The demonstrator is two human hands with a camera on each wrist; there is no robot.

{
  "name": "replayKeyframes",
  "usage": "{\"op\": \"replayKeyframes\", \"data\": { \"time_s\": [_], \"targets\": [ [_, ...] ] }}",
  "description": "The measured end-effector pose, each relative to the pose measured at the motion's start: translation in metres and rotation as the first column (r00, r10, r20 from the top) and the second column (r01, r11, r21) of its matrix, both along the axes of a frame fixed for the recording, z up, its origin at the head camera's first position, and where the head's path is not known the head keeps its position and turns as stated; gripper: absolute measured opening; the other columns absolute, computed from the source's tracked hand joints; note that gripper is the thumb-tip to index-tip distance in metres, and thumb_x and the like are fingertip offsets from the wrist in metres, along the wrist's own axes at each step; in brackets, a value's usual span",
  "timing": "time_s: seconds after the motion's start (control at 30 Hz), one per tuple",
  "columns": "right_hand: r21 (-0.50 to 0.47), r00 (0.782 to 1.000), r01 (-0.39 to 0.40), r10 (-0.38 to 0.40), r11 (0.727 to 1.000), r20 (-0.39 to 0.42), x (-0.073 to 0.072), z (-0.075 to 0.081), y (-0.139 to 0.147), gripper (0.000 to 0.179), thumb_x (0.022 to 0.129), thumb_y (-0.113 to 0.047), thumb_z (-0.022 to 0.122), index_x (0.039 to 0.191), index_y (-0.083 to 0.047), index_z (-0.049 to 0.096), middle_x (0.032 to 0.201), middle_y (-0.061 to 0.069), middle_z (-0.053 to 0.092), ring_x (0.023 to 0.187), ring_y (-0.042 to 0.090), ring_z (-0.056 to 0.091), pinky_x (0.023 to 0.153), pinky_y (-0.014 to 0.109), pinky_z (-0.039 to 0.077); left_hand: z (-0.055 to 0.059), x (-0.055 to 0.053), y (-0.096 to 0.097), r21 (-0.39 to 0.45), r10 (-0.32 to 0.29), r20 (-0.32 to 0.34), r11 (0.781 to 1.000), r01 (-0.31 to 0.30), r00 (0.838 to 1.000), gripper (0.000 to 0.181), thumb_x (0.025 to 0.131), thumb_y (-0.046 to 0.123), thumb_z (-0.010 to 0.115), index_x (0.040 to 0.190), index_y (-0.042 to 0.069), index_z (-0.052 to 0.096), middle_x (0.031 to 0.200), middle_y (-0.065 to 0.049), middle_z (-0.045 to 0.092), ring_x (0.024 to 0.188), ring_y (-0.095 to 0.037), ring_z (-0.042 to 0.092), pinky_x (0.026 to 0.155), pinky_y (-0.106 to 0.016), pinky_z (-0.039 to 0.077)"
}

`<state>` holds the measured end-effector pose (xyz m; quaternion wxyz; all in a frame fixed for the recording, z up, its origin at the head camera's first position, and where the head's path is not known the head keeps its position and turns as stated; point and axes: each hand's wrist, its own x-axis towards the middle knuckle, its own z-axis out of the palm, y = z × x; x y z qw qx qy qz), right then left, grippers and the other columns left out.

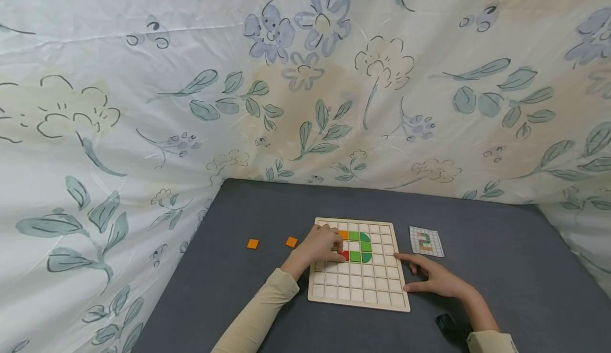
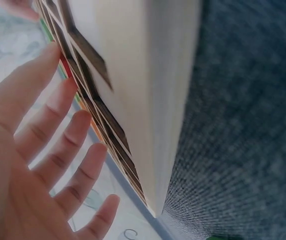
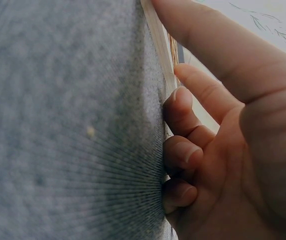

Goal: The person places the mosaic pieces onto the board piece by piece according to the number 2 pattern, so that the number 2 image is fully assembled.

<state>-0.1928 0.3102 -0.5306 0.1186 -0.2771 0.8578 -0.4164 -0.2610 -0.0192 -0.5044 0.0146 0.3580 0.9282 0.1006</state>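
Note:
A wooden grid board [image 1: 359,306] lies on the dark cloth, with green, orange and red tiles in some of its squares. My left hand [image 1: 322,244] is over the board's left part, thumb and forefinger tips at a red tile [image 1: 345,256]. In the left wrist view the fingers of the left hand [image 2: 38,145] look loosely bent and spread. My right hand [image 1: 436,278] touches the board's right edge with thumb and forefinger set apart. The right wrist view shows the other fingers of the right hand [image 3: 218,125] bent against the cloth. The left hand hides part of the tile pattern.
Two orange tiles [image 1: 253,244] lie apart on the dark cloth [image 1: 215,289] left of the board. A pattern card [image 1: 433,252] with coloured squares is to the right of it. Flowered fabric [image 1: 305,130] rises behind the table and along its left side.

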Motion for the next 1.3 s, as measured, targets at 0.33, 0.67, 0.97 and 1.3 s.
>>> {"op": "replayKeyframes", "data": {
  "time_s": [0.33, 0.67, 0.97, 1.3],
  "targets": [
    [0.026, 1.000, 0.006, -0.006, 1.000, -0.010, 0.000, 0.000, 0.000, 0.070, 0.079, -0.030, 0.073, 0.138, -0.010, 0.043, 0.083, 0.009, 0.042, 0.067, 0.016, 0.036, 0.050, 0.026, 0.027, 0.000, 0.001, -0.005, 0.018, 0.020, -0.008, 1.000, -0.020, 1.000, 0.022, 0.077, 0.050, 0.070, 0.069, 0.032, 0.061, 0.079, 0.013, 0.053, 0.075, -0.007, 0.042, 0.084, -0.038, 0.038],
    [0.035, 1.000, 0.011, -0.010, 0.999, -0.013, 0.001, 0.000, 0.000, 0.070, 0.079, -0.029, 0.073, 0.138, -0.008, 0.043, 0.084, 0.009, 0.042, 0.068, 0.016, 0.036, 0.051, 0.025, 0.028, 0.003, 0.004, -0.022, 0.108, 0.068, 0.008, 0.992, -0.068, 0.998, 0.015, 0.076, 0.044, 0.073, 0.076, 0.031, 0.066, 0.082, 0.011, 0.056, 0.075, -0.008, 0.041, 0.082, -0.040, 0.039],
    [0.022, 1.000, 0.011, -0.011, 1.000, -0.005, 0.002, 0.002, -0.001, 0.070, 0.079, -0.028, 0.073, 0.138, -0.007, 0.043, 0.084, 0.010, 0.042, 0.068, 0.017, 0.036, 0.051, 0.026, 0.027, 0.007, 0.005, -0.040, 0.182, 0.115, 0.055, 0.976, -0.123, 0.992, 0.012, 0.077, 0.038, 0.074, 0.078, 0.029, 0.067, 0.088, 0.007, 0.059, 0.080, -0.011, 0.044, 0.084, -0.042, 0.037],
    [0.007, 1.000, 0.012, -0.012, 1.000, 0.003, 0.001, 0.002, -0.001, 0.070, 0.078, -0.029, 0.074, 0.138, -0.009, 0.043, 0.083, 0.008, 0.041, 0.066, 0.017, 0.035, 0.050, 0.026, 0.027, 0.011, 0.008, -0.057, 0.186, 0.149, 0.106, 0.968, -0.166, 0.983, 0.014, 0.078, 0.038, 0.073, 0.085, 0.026, 0.069, 0.091, 0.004, 0.058, 0.088, -0.016, 0.049, 0.095, -0.051, 0.034]
  ]
}}
